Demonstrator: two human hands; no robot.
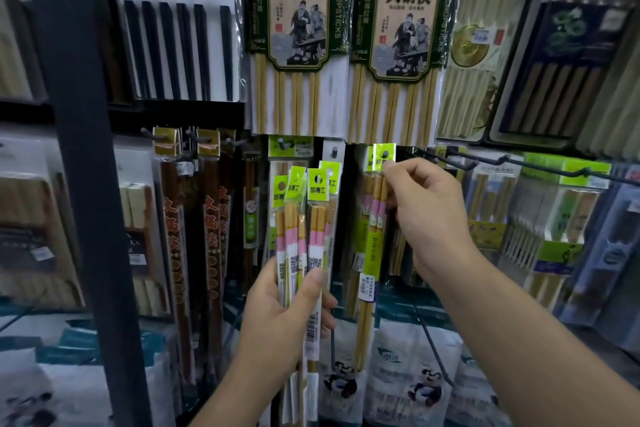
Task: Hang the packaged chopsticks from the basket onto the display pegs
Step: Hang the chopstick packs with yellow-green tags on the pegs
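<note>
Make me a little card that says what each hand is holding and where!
left hand: grips a bundle of chopstick packs, held upright
right hand: pinches the green header of a single chopstick pack
pack on a peg yet: cannot tell
to the right: a black peg sticks out
above: hot pot chopsticks hanging
basket: not in view

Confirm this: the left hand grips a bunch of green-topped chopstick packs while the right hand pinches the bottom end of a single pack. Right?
Not quite. In the head view the right hand pinches the single pack by its green top header, not its bottom end. The left hand does grip the bunch of packs.
</note>
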